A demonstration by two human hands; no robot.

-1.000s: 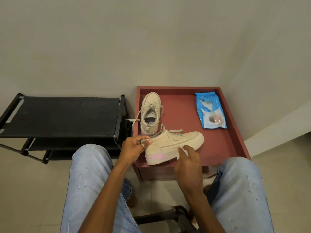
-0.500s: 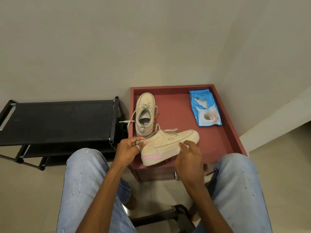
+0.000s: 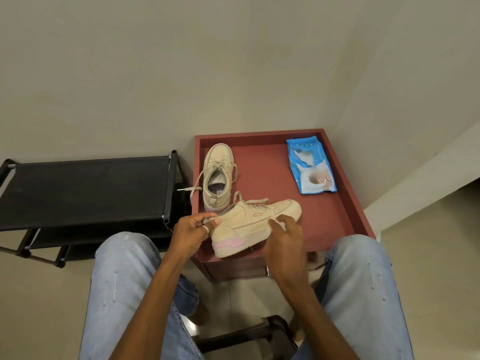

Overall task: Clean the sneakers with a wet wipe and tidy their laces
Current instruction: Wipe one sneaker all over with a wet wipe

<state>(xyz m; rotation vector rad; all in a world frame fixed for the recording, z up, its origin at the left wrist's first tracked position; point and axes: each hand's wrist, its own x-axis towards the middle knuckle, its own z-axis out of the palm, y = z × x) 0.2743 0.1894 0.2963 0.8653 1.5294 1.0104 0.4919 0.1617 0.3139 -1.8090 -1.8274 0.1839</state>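
Note:
Two beige sneakers are on a red table point(image 3: 335, 216). The far sneaker point(image 3: 218, 175) stands upright with its toe to the wall and its loose laces trailing left over the table edge. The near sneaker point(image 3: 249, 224), with a pink heel patch, lies across the front, toe to the right. My left hand point(image 3: 192, 235) pinches its heel collar. My right hand point(image 3: 285, 242) is curled against the side of its sole, with a small pale piece that looks like a wet wipe point(image 3: 278, 224) between thumb and fingers. A blue wet wipe pack point(image 3: 310, 165) lies at the back right.
A black shoe rack point(image 3: 85, 190) stands to the left of the table, close to its edge. The wall runs right behind both. My knees in light jeans flank the table front, and a dark stool frame point(image 3: 249, 333) shows below between them.
The view has shifted a little. My right hand has slid slightly toward the toe along the sole of the near sneaker. My left hand keeps its hold on the heel.

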